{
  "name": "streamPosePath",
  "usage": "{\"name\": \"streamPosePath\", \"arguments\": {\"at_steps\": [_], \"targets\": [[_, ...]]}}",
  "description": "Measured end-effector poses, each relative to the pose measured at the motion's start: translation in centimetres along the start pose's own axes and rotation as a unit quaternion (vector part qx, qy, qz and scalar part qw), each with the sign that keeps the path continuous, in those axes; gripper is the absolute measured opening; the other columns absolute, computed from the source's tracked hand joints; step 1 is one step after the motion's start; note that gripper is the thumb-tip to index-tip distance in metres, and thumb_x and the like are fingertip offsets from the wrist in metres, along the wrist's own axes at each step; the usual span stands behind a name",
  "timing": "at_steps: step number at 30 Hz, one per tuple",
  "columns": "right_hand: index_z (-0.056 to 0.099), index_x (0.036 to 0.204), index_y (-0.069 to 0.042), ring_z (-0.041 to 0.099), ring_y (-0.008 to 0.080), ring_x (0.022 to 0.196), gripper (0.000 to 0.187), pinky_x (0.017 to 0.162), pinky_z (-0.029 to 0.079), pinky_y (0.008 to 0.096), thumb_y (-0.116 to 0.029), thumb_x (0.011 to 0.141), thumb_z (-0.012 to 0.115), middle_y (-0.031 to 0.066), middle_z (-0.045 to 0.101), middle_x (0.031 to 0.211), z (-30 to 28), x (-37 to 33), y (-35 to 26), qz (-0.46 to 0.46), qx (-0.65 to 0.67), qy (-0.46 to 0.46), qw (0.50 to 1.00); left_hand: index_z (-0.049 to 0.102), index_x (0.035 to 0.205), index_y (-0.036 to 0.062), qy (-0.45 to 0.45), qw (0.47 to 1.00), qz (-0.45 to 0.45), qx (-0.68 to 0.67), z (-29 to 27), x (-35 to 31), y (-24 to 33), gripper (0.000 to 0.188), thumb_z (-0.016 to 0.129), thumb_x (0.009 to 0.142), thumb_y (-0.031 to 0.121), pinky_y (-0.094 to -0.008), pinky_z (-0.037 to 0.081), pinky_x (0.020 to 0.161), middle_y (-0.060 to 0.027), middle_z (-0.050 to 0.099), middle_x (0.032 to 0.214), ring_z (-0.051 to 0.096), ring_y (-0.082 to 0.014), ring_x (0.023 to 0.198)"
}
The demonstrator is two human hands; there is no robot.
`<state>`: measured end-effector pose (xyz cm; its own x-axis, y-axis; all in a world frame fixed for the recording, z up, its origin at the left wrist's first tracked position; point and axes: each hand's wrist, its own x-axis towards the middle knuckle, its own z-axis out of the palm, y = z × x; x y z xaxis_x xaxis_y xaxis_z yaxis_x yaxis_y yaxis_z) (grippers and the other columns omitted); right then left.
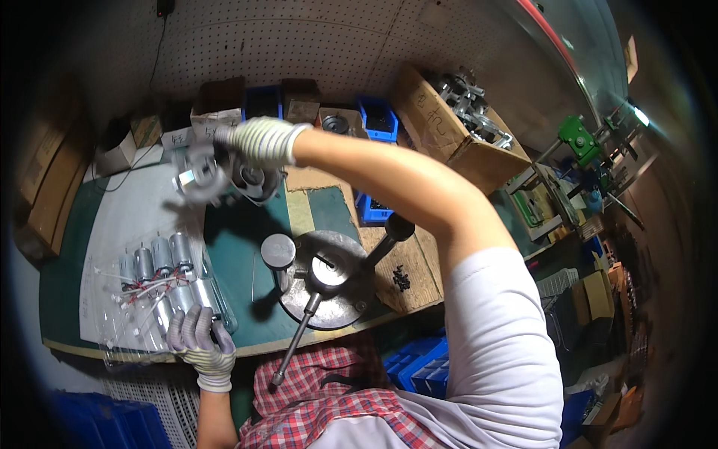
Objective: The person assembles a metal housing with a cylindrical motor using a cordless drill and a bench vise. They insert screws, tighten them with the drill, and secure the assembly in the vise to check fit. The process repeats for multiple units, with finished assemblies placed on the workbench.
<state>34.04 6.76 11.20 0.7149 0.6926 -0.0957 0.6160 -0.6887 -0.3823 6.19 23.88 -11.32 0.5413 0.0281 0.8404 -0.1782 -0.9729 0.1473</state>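
Observation:
My right arm stretches across the bench to the back left. The gloved right hand is closed on a metal housing, which is smeared by motion. Close beside it, below the hand, is another grey metal part. At the near left edge my gloved left hand has its fingers apart, their tips at the near row of small silver motors. A far row of motors stands behind, with red and white wires between. The motors rest on a clear plastic tray.
A round-based metal hand press with a long lever stands mid-bench. Small black screws lie on a wooden board. Blue bins and cardboard boxes line the back. A large carton of metal parts stands back right.

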Motion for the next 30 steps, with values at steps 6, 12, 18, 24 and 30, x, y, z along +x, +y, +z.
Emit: {"name": "streamPosePath", "arguments": {"at_steps": [6,12,18,24,30], "targets": [[0.056,0.142,-0.021,0.066,0.0319,0.101,0.064,0.088,0.056,0.0383,-0.003,0.082,0.069,0.0149,0.063,0.124,0.3,-0.3,3.6,-0.104,-0.110,-0.068,0.986,0.063,0.118,0.0034,-0.004,1.000,0.006,-0.002,-0.1,0.0,-0.2,0.029,0.061,0.090,0.011,-0.0505,0.038,0.105,-0.0143,0.063,0.120,0.051,-0.0382,0.120],[0.055,0.142,-0.018,0.063,0.0267,0.117,0.054,0.104,0.054,0.0379,-0.003,0.092,0.066,0.0161,0.057,0.140,-12.0,-9.7,12.2,-0.019,-0.100,0.246,0.964,0.063,0.115,0.0056,-0.019,0.998,0.012,0.065,-0.6,0.1,-0.2,0.025,0.059,0.091,0.014,-0.0494,0.038,0.106,-0.0119,0.064,0.117,0.052,-0.0342,0.118],[0.032,0.156,-0.025,0.047,0.0425,0.136,0.085,0.106,0.045,0.0578,-0.032,0.083,0.075,0.0215,0.041,0.153,-23.4,-21.7,37.0,0.464,-0.313,0.358,0.748,0.064,0.121,0.0046,-0.091,0.993,0.021,0.077,0.0,-0.3,0.2,0.034,0.062,0.087,0.009,-0.0520,0.036,0.107,-0.0141,0.062,0.121,0.050,-0.0399,0.125],[0.043,0.149,-0.020,0.043,0.0341,0.142,0.050,0.108,0.043,0.0554,-0.019,0.099,0.044,0.0147,0.042,0.155,-23.1,-19.2,42.1,0.470,-0.417,0.167,0.760,0.063,0.117,0.0077,-0.110,0.987,0.011,0.118,-0.8,-0.4,0.3,0.027,0.059,0.092,0.019,-0.0511,0.036,0.107,-0.0109,0.062,0.123,0.050,-0.0363,0.124],[0.066,0.123,-0.001,0.063,0.0358,0.120,0.052,0.105,0.045,0.0454,-0.032,0.102,0.030,0.0228,0.066,0.124,-24.3,-18.8,46.4,0.452,-0.419,0.239,0.751,0.062,0.116,0.0078,-0.127,0.987,0.019,0.093,-0.6,0.5,0.3,0.027,0.057,0.091,0.018,-0.0510,0.036,0.105,-0.0114,0.062,0.120,0.052,-0.0360,0.121]]}}
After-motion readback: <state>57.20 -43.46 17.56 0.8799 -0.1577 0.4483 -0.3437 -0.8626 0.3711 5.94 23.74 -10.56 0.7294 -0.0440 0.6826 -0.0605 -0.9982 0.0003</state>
